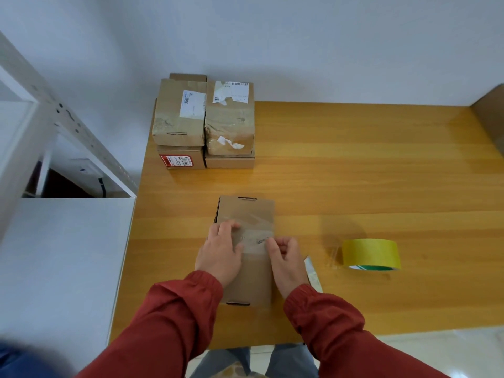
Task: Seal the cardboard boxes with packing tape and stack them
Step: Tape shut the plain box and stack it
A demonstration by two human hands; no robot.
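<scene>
Some boxes sit in a stack (204,121). My left hand (221,249) presses flat and my right hand (286,257) pinches tape (253,238) across this box (251,211), not yet stacked.

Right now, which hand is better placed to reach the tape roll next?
Probably the right hand: the tape roll lies on its side of the box; the left hand presses the tape strip.

**Non-task items in view**

Wooden bench (354,173) runs under the left hand (219,252) and right hand (286,257). White cabinet top (65,255) sits left of the left hand, beside the bench edge. White perforated rack (68,118) stands beyond it. White wall (272,36) ahead. Brown board (491,118) far right. Pale floor tiles (436,342) near right.
</scene>
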